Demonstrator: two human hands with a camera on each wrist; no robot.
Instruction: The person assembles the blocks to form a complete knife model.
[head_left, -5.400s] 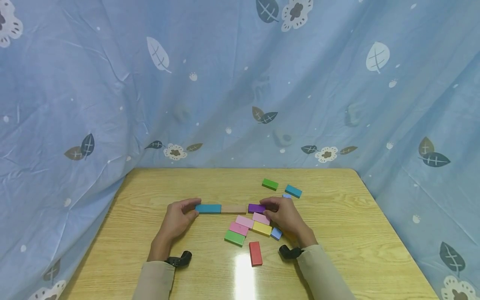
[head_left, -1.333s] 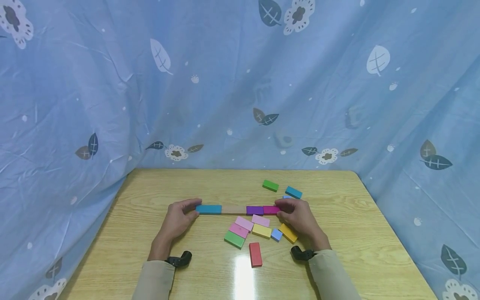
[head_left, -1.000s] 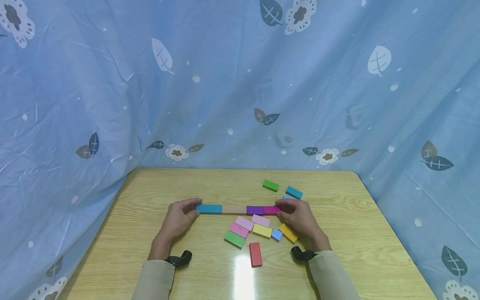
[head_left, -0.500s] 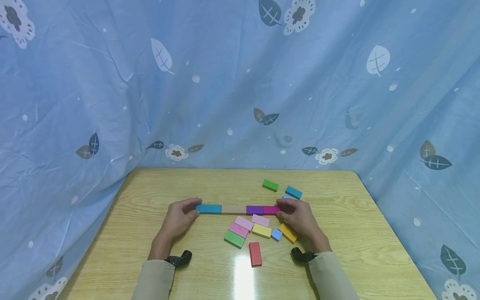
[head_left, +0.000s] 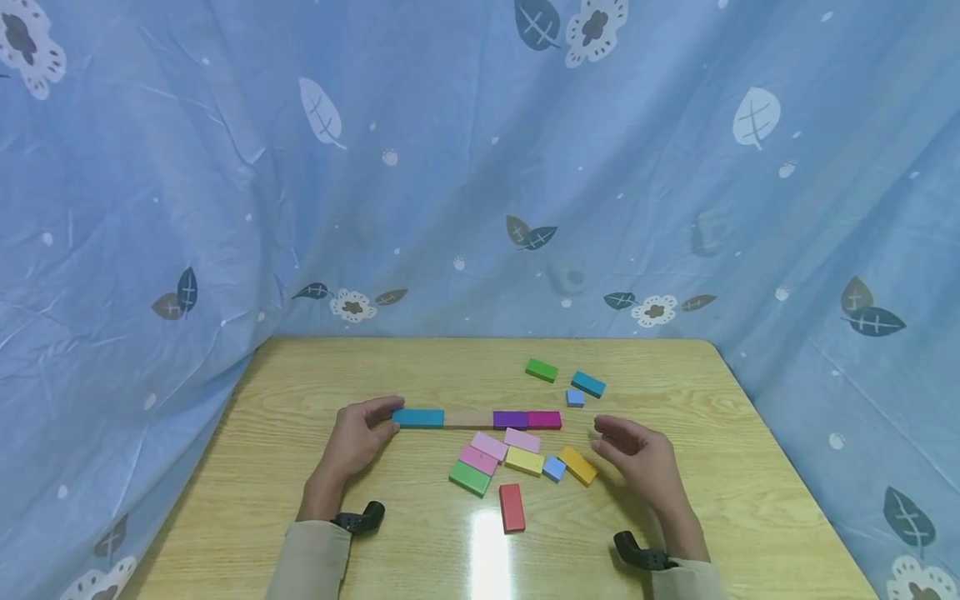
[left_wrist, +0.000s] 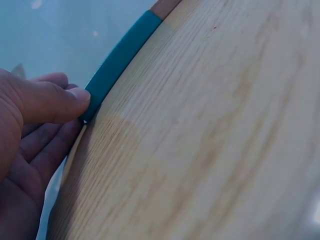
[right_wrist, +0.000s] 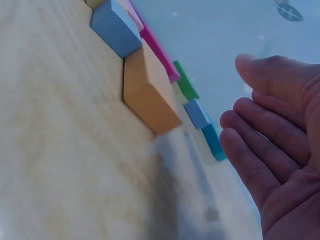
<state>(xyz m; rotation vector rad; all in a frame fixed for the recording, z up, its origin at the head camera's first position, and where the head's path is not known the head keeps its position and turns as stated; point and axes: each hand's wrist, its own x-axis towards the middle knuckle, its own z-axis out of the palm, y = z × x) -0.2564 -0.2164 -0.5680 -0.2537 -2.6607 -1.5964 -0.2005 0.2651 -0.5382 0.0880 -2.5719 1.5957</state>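
Note:
A straight row on the table joins a long blue block (head_left: 417,419), a plain wood block (head_left: 468,420), a purple block (head_left: 511,420) and a magenta block (head_left: 544,420). My left hand (head_left: 357,433) pinches the left end of the blue block between thumb and fingers; the left wrist view shows the thumb on the teal-looking block (left_wrist: 120,60). Off to the right of the row, my right hand (head_left: 643,460) holds nothing, its fingers loosely bent. In the right wrist view that hand (right_wrist: 280,130) is beside an orange block (right_wrist: 150,92), apart from it.
Below the row lie two light pink blocks (head_left: 490,447), a darker pink one (head_left: 477,458), a green one (head_left: 470,477), a yellow one (head_left: 524,462), a small blue one (head_left: 554,468) and a red one (head_left: 512,508). Behind are another green block (head_left: 542,370) and blue blocks (head_left: 588,384).
The magenta block has joined the row's right end, against the purple one. My right hand has let go of it and moved right and nearer. My left hand stays at the blue block.

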